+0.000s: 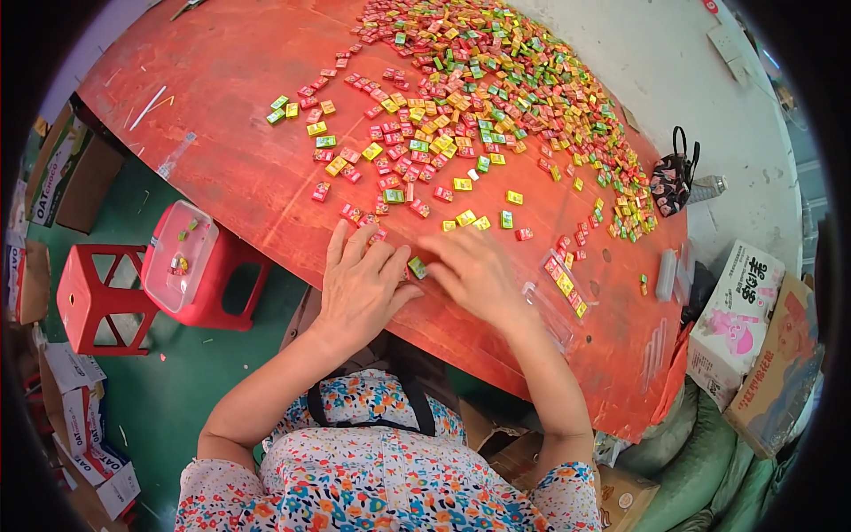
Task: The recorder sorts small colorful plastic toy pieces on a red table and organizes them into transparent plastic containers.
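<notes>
Green, right there between the two hands: a small box point(417, 267), near the table's front edge, just off the tips of the left thumb and index finger. From the left hand point(359, 288) it lies to the right, and from the right hand point(470, 270) to the left. The left fingertips look the nearer, and what a grip here hangs on is that narrow gap between the hands. Its long axis? Hard to call; the box sits askew and looks foreshortened. The right fingers are loosely spread, with nothing visible between them. The left fingers are parted, but whether thumb and index pinch the box, I cannot tell (contact is hidden at that very spot). There's a sliver of red by the left thumb too, mostly covered. Off beside the right wrist, a clear tray point(548, 314); just past it, a filled tray point(565, 282) with red and yellow pieces in a row. Beyond the fingers, loose boxes point(394, 196) scatter up the red table point(239, 160), and farthest out the heap point(532, 84) blurs into specks, single boxes tough to separate.
</notes>
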### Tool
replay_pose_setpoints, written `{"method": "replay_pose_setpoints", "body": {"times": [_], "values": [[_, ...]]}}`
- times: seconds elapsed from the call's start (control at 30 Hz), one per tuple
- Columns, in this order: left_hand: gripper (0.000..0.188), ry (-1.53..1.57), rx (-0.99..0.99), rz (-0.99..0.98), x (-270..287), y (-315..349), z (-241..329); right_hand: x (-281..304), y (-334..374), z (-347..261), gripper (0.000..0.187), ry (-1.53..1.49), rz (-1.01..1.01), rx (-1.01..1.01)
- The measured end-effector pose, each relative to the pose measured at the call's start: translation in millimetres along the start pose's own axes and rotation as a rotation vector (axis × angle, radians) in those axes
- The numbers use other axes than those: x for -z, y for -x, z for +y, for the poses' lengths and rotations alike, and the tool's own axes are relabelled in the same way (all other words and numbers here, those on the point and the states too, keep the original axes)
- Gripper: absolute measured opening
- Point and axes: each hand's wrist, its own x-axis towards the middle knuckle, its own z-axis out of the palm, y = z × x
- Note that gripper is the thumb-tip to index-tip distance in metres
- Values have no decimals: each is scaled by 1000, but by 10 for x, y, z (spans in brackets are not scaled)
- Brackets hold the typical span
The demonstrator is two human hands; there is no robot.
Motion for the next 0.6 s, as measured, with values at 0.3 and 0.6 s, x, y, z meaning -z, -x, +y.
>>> {"method": "replay_pose_setpoints", "body": {"times": [0.3,0.6], "values": [[33,-16,-12,23,-35,-16,10,-72,-326,201,36,239,82,21],[42,36,3,39,124,32,-63,18,100,-66,34,93,71,-23]]}}
